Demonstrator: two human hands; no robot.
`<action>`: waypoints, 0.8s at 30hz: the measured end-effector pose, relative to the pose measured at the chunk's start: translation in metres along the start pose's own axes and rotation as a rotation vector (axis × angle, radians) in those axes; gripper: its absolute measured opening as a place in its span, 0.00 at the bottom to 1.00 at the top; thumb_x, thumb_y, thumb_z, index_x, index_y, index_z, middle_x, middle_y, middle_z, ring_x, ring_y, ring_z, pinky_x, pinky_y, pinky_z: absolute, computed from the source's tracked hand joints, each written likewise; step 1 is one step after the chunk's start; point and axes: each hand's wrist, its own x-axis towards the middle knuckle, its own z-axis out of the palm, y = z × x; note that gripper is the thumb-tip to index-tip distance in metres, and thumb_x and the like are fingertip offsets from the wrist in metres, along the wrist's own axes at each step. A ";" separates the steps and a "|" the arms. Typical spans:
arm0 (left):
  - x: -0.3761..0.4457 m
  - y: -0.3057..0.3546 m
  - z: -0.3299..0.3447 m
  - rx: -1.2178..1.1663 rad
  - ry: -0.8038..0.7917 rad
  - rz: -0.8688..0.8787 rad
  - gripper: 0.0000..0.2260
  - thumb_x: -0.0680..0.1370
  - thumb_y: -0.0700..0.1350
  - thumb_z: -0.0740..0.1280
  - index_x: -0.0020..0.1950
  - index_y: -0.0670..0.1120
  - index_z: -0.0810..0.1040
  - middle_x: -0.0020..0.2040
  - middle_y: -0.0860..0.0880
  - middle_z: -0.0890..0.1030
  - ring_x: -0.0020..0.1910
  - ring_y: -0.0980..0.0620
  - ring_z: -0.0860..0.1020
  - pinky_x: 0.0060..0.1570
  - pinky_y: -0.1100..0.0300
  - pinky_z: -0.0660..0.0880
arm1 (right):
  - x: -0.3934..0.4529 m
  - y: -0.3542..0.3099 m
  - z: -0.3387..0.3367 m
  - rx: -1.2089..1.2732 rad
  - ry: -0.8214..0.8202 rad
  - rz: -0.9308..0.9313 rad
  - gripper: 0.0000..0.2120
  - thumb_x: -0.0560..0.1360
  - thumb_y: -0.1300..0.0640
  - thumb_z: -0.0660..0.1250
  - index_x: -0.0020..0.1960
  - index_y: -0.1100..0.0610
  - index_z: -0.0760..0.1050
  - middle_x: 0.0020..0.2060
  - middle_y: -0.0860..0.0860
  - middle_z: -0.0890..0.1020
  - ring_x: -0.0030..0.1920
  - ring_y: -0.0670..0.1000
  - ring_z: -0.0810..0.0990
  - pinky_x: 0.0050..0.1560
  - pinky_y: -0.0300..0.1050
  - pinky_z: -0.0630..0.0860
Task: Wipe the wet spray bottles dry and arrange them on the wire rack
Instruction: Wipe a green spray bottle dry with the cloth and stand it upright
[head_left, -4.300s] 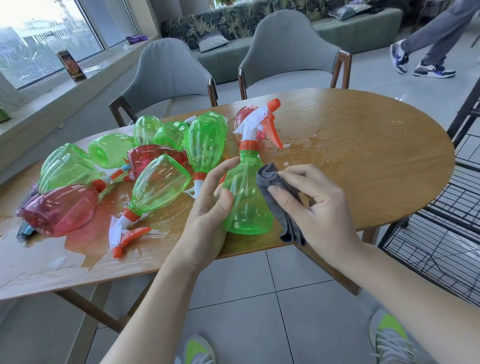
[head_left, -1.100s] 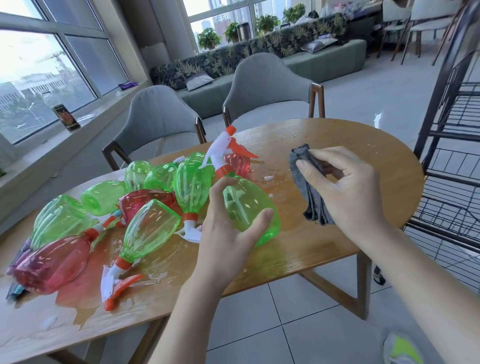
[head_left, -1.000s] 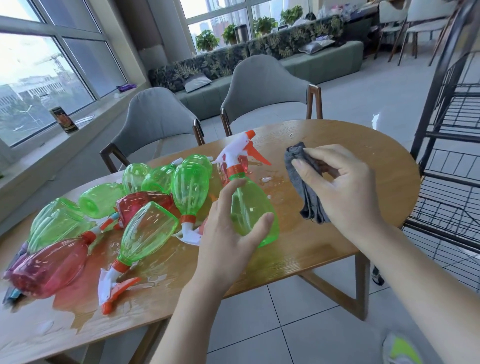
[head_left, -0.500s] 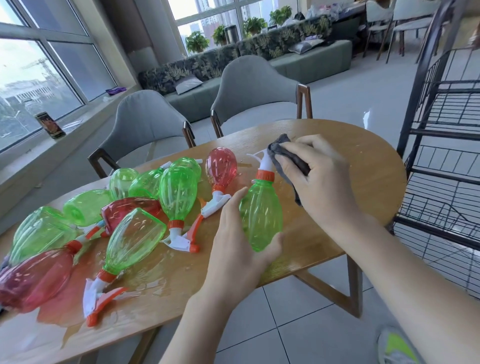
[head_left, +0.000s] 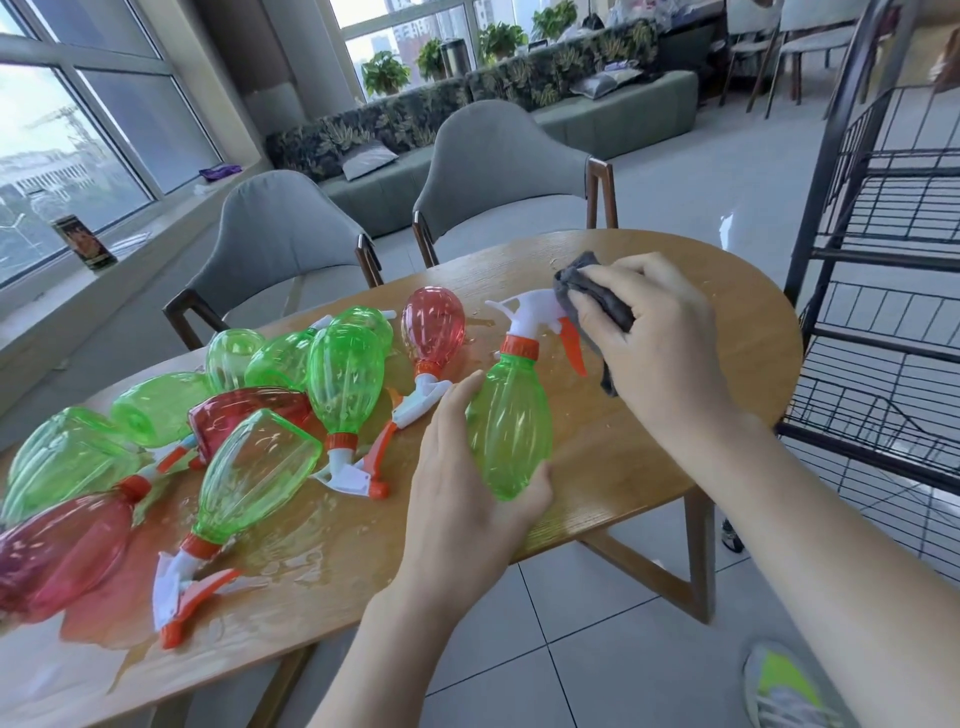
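Head view: left hand (head_left: 467, 493) cups the green bottle (head_left: 511, 431) upright, fingers curled round its base to steady it, while right hand (head_left: 660, 338) pinches the grey cloth (head_left: 597, 296) against the spray head (head_left: 530, 312), just past its fingertips, drying it.

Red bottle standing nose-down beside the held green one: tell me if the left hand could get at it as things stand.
Probably yes, once freed. The left hand grips the green bottle; the red bottle lies just beyond, nothing covering it, only its spray head between.
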 end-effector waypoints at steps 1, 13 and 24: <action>0.000 0.000 -0.001 -0.005 -0.001 -0.008 0.39 0.72 0.55 0.75 0.80 0.54 0.64 0.73 0.63 0.71 0.74 0.71 0.65 0.70 0.78 0.58 | -0.001 0.003 0.000 -0.017 0.020 0.013 0.09 0.79 0.62 0.72 0.57 0.63 0.84 0.48 0.58 0.81 0.44 0.46 0.75 0.51 0.22 0.66; 0.002 -0.001 -0.002 -0.069 0.035 -0.103 0.38 0.74 0.47 0.80 0.80 0.54 0.65 0.71 0.60 0.73 0.66 0.81 0.65 0.63 0.82 0.60 | -0.026 -0.008 0.009 0.000 -0.066 -0.041 0.09 0.76 0.64 0.75 0.55 0.62 0.85 0.46 0.56 0.81 0.42 0.52 0.79 0.46 0.35 0.71; 0.004 -0.005 -0.008 -0.089 0.091 -0.147 0.37 0.74 0.48 0.80 0.80 0.55 0.66 0.67 0.65 0.74 0.66 0.74 0.69 0.62 0.80 0.62 | -0.043 -0.003 0.007 -0.010 -0.152 -0.044 0.08 0.74 0.65 0.76 0.53 0.61 0.85 0.44 0.56 0.81 0.40 0.54 0.79 0.44 0.43 0.74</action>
